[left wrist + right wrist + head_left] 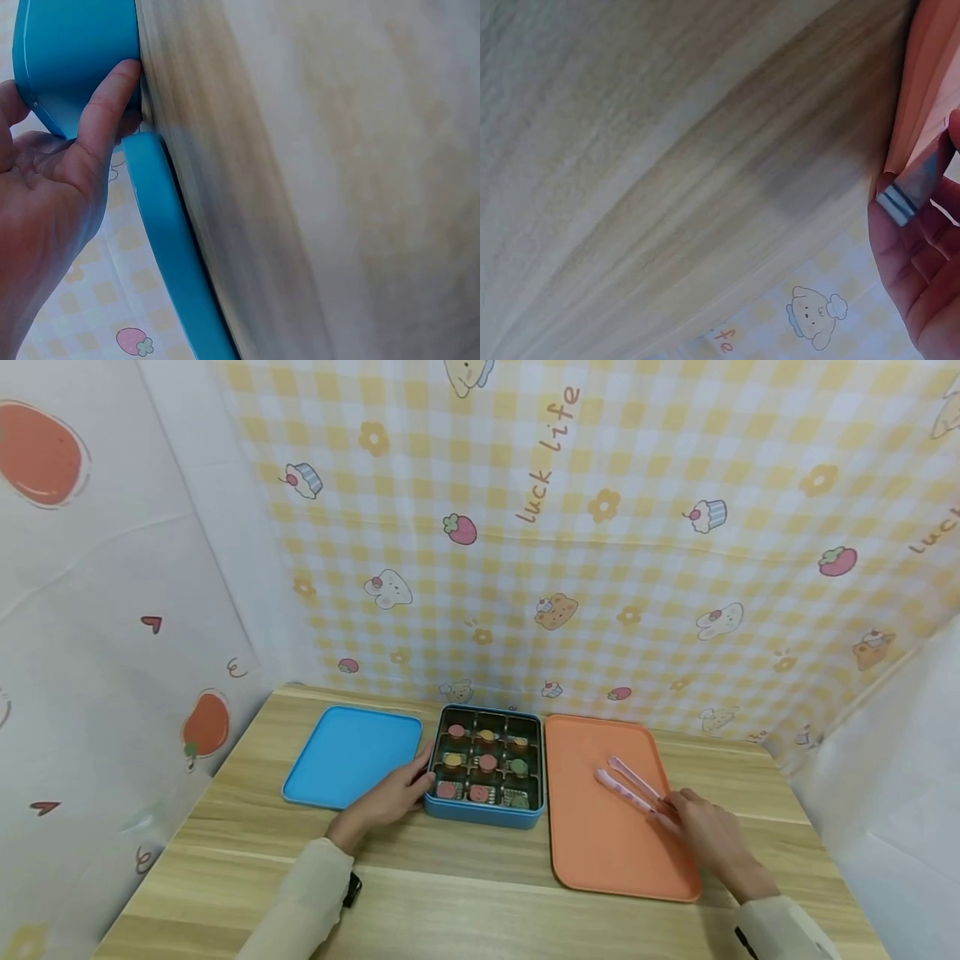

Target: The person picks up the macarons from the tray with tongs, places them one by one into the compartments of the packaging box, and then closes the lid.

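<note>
A blue square box [480, 814] stands mid-table, its dark insert split into three rows of three compartments. Small round cookie-like pieces in pink [487, 763], yellow and green sit in them. My left hand [393, 795] rests against the box's left side; in the left wrist view its extended finger [109, 101] touches the box wall low by the table. To the right, my right hand [708, 828] holds a pair of pale pink tongs [627, 793] by the closed end. Their two tips stand apart above the orange tray [592, 860].
Left of the box lies a flat blue lid [360, 756], partly behind the left forearm. The orange tray lies close along the box's right side. A yellow checked cloth [525, 568] hangs behind the wooden table [457, 893], and a white cloth [97, 610] hangs at the left.
</note>
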Demonstrator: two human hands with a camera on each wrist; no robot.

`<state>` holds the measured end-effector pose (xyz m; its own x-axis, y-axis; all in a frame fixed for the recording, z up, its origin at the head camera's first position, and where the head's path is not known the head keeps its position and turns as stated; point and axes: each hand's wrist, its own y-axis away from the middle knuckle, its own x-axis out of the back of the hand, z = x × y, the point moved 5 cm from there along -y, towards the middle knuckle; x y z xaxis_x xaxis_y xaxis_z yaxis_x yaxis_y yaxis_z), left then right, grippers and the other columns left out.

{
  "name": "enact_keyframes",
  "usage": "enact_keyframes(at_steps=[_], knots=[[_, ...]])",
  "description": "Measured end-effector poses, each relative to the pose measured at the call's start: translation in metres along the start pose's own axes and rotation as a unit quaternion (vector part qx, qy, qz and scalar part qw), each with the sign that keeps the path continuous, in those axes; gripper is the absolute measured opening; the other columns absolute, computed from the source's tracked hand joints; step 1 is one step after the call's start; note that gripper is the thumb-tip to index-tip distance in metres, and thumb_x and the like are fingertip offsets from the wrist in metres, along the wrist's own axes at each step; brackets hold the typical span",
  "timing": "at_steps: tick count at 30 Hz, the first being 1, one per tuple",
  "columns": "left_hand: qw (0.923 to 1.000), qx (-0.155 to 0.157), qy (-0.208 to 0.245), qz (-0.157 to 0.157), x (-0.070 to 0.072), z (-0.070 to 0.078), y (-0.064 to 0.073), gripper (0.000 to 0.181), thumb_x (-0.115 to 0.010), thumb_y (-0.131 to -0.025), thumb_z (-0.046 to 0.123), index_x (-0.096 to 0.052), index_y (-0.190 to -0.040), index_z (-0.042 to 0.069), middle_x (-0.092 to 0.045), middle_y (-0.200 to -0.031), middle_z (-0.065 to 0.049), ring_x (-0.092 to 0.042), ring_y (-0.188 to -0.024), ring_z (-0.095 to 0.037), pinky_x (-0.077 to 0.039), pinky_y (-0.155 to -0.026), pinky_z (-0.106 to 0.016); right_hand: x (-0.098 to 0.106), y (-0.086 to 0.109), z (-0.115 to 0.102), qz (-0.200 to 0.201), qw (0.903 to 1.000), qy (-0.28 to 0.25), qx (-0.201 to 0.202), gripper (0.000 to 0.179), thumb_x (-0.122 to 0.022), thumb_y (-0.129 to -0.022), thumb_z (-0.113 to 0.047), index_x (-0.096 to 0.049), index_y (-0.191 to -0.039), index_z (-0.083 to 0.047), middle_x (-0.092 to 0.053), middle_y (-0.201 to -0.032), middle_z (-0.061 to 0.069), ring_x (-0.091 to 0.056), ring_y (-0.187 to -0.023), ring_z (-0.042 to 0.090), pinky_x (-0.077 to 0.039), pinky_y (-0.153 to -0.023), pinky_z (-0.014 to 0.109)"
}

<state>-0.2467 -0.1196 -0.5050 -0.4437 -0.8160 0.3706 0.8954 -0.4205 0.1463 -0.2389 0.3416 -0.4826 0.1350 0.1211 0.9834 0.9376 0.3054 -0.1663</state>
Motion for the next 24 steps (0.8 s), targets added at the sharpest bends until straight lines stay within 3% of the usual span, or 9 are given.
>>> enact_keyframes(at_steps=[7,11,14,16,18,20,21,24], knots=[[1.0000,0.000,0.007,-0.007,0.001,0.004,0.000,0.063,-0.035,-0.110,0.017,0.002,-0.160,0.007,-0.025,-0.156,-0.033,-0.054,-0.126,-0.041,-0.057,-0.086,-0.045,0.001,0.001,0.002,-0.018,0.9997,-0.005,-0.017,0.024,-0.077,-0.087,-0.030,-0.068,-0.092,-0.008,-0.053,-0.075,-0.001,-0.052,-0.056,0.015,-0.043,-0.047,0.036],[1.0000,0.007,0.006,-0.002,0.001,0.004,0.000,0.063,-0.036,-0.110,0.018,0.001,-0.160,0.007,-0.028,-0.155,-0.032,-0.052,-0.128,-0.042,-0.057,-0.088,-0.046,0.004,0.001,0.001,-0.028,0.9989,-0.010,-0.038,0.033,-0.076,-0.088,-0.034,-0.070,-0.099,-0.004,-0.060,-0.081,0.005,-0.058,-0.059,0.020,-0.047,-0.048,0.040],[0.9999,0.009,0.001,0.006,0.002,0.003,0.000,0.063,-0.037,-0.110,0.018,-0.001,-0.160,0.008,-0.030,-0.155,-0.031,-0.055,-0.126,-0.039,-0.057,-0.086,-0.043,0.012,0.001,-0.007,-0.013,0.9985,-0.005,-0.052,0.040,-0.074,-0.089,-0.035,-0.069,-0.104,0.002,-0.063,-0.083,0.012,-0.062,-0.063,0.028,-0.051,-0.050,0.043],[0.9997,0.011,-0.009,0.018,0.003,0.003,0.000,0.063,-0.039,-0.109,0.018,-0.003,-0.160,0.008,-0.034,-0.153,-0.030,-0.061,-0.118,-0.034,-0.058,-0.083,-0.040,0.020,0.000,-0.016,0.002,0.9980,-0.006,-0.063,0.042,-0.073,-0.091,-0.033,-0.068,-0.108,0.006,-0.064,-0.086,0.018,-0.063,-0.070,0.033,-0.053,-0.055,0.047],[0.9991,0.015,-0.030,0.026,0.005,0.004,0.001,0.063,-0.040,-0.109,0.018,-0.005,-0.160,0.007,-0.049,-0.141,-0.030,-0.067,-0.097,-0.026,-0.057,-0.075,-0.036,0.028,-0.004,-0.026,0.024,0.9972,-0.015,-0.069,0.043,-0.071,-0.092,-0.029,-0.067,-0.112,0.008,-0.065,-0.094,0.023,-0.064,-0.080,0.040,-0.055,-0.063,0.052],[0.9977,0.018,-0.055,0.036,0.007,0.007,0.002,0.062,-0.041,-0.108,0.019,-0.008,-0.160,0.007,-0.059,-0.127,-0.029,-0.060,-0.073,-0.017,-0.052,-0.065,-0.032,0.034,-0.010,-0.036,0.043,0.9957,-0.043,-0.070,0.042,-0.070,-0.093,-0.024,-0.065,-0.116,0.010,-0.065,-0.103,0.027,-0.063,-0.090,0.044,-0.054,-0.073,0.056],[0.9967,0.015,-0.068,0.041,0.008,0.008,0.002,0.061,-0.042,-0.108,0.019,-0.011,-0.159,0.005,-0.059,-0.126,-0.029,-0.053,-0.066,-0.015,-0.049,-0.065,-0.031,0.035,-0.013,-0.042,0.052,0.9939,-0.066,-0.071,0.040,-0.070,-0.093,-0.022,-0.065,-0.116,0.011,-0.065,-0.106,0.028,-0.063,-0.094,0.044,-0.053,-0.076,0.057],[0.9925,0.007,-0.106,0.061,0.012,0.014,0.002,0.055,-0.043,-0.107,0.018,-0.024,-0.156,0.000,-0.062,-0.100,-0.028,-0.038,-0.052,-0.012,-0.041,-0.057,-0.029,0.035,-0.027,-0.059,0.069,0.9838,-0.154,-0.062,0.035,-0.068,-0.094,-0.016,-0.065,-0.117,0.010,-0.066,-0.110,0.028,-0.063,-0.101,0.043,-0.051,-0.083,0.058]])
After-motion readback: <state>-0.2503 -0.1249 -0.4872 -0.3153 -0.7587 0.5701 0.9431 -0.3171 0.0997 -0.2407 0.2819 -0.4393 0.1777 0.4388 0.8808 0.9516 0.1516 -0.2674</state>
